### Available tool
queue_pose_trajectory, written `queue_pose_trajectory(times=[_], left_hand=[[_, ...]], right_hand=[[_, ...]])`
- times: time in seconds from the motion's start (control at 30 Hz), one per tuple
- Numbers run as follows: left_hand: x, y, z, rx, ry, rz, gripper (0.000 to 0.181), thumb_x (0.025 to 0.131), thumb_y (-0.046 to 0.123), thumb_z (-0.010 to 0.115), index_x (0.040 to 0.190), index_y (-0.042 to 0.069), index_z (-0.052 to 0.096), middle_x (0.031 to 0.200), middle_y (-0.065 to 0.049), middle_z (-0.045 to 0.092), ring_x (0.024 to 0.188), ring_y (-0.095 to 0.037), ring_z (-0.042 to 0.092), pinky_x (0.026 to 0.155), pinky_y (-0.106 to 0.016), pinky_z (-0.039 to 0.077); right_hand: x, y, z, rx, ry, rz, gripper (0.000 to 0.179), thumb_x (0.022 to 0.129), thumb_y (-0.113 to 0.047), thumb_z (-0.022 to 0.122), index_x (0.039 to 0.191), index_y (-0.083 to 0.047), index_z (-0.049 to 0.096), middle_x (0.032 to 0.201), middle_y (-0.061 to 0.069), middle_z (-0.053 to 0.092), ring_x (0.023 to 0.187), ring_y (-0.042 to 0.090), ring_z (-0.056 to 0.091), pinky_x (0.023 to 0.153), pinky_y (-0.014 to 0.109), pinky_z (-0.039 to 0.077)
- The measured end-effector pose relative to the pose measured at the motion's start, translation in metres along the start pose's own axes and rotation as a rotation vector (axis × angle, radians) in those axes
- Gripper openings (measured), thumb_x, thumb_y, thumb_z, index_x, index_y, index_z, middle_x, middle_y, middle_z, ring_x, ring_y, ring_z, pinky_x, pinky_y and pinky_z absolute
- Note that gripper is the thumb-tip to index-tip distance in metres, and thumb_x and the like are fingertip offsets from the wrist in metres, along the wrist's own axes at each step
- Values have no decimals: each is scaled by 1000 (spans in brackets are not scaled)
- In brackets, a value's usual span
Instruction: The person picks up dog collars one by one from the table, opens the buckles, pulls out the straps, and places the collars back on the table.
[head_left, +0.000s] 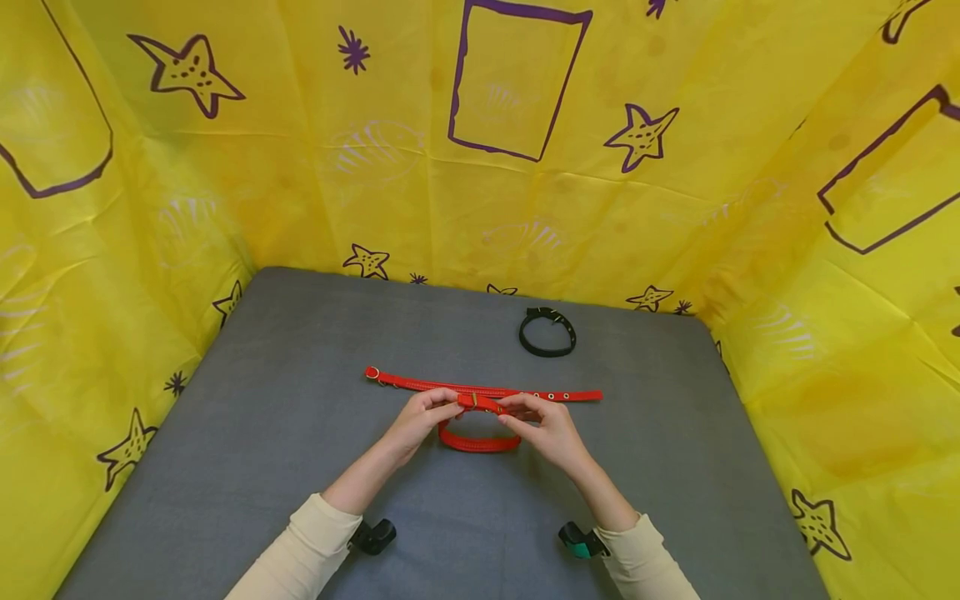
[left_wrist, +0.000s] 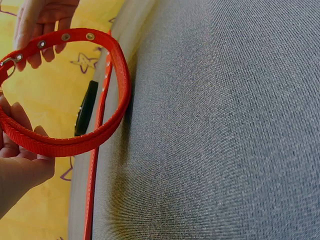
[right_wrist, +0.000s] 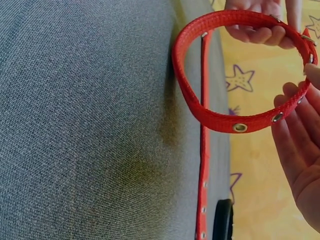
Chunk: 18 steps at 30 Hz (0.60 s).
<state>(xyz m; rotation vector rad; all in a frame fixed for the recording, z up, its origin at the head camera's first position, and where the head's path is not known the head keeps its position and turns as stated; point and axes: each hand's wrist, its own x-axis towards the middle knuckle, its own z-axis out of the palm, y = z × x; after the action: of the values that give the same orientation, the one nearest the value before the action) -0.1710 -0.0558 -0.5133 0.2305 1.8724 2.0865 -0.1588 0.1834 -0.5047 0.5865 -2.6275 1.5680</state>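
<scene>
A red collar (head_left: 480, 445), closed into a loop, is held up by both hands just above the grey surface. My left hand (head_left: 411, 423) pinches it on the left of the brass-coloured buckle (head_left: 474, 401). On the other side, my right hand (head_left: 557, 433) pinches the strap between thumb and fingers. Metal-rimmed holes along the strap show in the right wrist view, where the loop (right_wrist: 220, 122) hangs toward the cloth. Just behind the hands lies a second red collar (head_left: 420, 384), unfastened and stretched out, its buckle at the left and its holes at the right.
A black collar (head_left: 547, 353), fastened into a ring, lies farther back to the right. Grey cloth (head_left: 300, 350) covers the surface. Yellow fabric walls (head_left: 300, 192) with dark starfish drawings stand at the back and both sides.
</scene>
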Motion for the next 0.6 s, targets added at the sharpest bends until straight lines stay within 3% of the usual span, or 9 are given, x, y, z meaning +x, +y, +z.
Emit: queue_pose_trajectory(times=[0.1,0.23,0.5,0.6], left_hand=[[-1,1,1,-6,3,-5,15,93,9,62,99,-3,65,88,-11,66,85,-22,53,80,-34,42],[0,0,1,-13,10,-11,14,92,10,62,98,-2,65,88,-12,65,85,-20,53,82,-36,42],[-1,0,-1,-17,5,-8,17,93,11,62,100,-4,65,83,2,65,86,-20,55,83,-37,43],[-1,0,-1,-35,-1,-17,17,94,12,62,101,-3,66,84,1,64,87,-23,55,83,-36,44]], right_hand=[[0,0,1,-3,3,-7,22,85,-6,75,107,-4,71,96,7,73,81,21,69,79,35,56],[0,0,0,2,8,-2,22,85,-13,77,106,-10,73,97,1,73,82,15,69,79,32,56],[-1,1,-1,8,18,-46,19,86,-22,76,104,-17,73,93,-7,72,83,9,68,77,29,56],[-2,2,-2,4,22,-58,19,86,-20,76,104,-17,72,93,-7,72,82,9,68,77,29,56]])
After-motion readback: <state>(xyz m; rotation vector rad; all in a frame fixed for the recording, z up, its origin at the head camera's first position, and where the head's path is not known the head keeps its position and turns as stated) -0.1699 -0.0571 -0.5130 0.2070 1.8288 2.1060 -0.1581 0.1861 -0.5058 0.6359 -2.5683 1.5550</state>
